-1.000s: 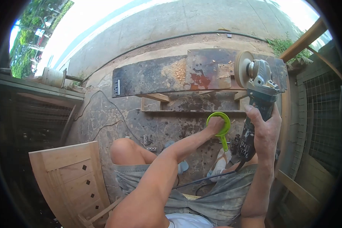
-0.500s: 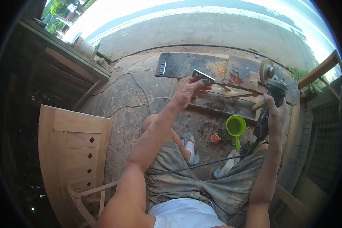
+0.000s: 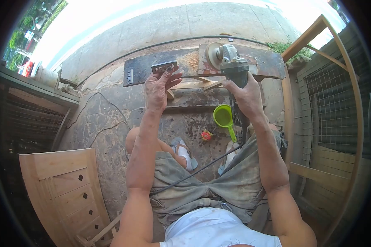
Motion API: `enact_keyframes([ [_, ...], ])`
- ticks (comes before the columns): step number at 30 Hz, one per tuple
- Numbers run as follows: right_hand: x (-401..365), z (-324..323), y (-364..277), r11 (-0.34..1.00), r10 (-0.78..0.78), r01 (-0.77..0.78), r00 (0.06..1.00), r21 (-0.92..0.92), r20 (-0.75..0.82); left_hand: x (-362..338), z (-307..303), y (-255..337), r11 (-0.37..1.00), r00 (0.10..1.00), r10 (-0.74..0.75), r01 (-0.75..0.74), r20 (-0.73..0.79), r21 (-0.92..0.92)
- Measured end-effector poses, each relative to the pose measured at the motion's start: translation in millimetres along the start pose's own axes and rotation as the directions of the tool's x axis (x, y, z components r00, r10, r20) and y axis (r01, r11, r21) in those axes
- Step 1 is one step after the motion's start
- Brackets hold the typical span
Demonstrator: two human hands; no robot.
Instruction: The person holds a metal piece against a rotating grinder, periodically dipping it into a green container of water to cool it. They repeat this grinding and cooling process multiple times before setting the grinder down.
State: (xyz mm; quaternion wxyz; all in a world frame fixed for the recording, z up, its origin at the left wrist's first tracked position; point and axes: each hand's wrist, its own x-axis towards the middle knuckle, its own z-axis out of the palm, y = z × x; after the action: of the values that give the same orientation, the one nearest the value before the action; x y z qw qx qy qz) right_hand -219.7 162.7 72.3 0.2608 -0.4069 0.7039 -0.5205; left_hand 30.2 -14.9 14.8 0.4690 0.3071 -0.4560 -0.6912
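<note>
My left hand pinches a small flat metal plate, dark with a bright edge, between thumb and fingers above the bench. Its other fingers are partly spread. My right hand is wrapped round the body of an angle grinder. The grinder's round disc points up and left, to the right of the plate and apart from it. Beneath both hands is a low, worn wooden bench. A slotted metal piece lies at the bench's left end.
A green plastic dipper and a small red-yellow object are on the floor by my feet. The grinder's black cord crosses my lap. A carved wooden panel leans at left; a wooden frame stands at right.
The view has swung to the right. My right hand has brought the grinder leftward over the bench, nearer the metal plate. My left hand still holds the plate.
</note>
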Motion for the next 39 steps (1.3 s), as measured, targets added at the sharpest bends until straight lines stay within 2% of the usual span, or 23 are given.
enact_keyframes([
  [3,-3,3,-2,0.999,0.023,-0.023,0.999,-0.026,0.024,-3,12,0,0.989,0.999,0.039,-0.038,-0.004,0.142],
  [8,-2,13,5,0.999,0.029,-0.026,0.997,-0.044,0.071,-4,24,-9,0.973,0.998,0.060,-0.059,0.000,0.222],
  [12,-6,13,-3,0.990,0.053,-0.039,0.993,-0.132,0.102,-6,35,-8,0.940,0.994,0.108,-0.107,0.013,0.325],
  [24,-8,16,-4,0.989,0.037,-0.016,0.989,-0.144,0.144,-10,46,-6,0.916,0.993,0.111,-0.121,0.047,0.382],
  [29,-8,18,-4,0.991,0.010,0.010,0.989,-0.137,0.146,-9,46,-9,0.918,0.986,0.156,-0.169,0.066,0.360],
  [39,-9,14,-11,0.992,0.057,-0.036,0.982,-0.118,0.180,-11,51,-10,0.898,0.983,0.164,-0.185,0.087,0.400],
])
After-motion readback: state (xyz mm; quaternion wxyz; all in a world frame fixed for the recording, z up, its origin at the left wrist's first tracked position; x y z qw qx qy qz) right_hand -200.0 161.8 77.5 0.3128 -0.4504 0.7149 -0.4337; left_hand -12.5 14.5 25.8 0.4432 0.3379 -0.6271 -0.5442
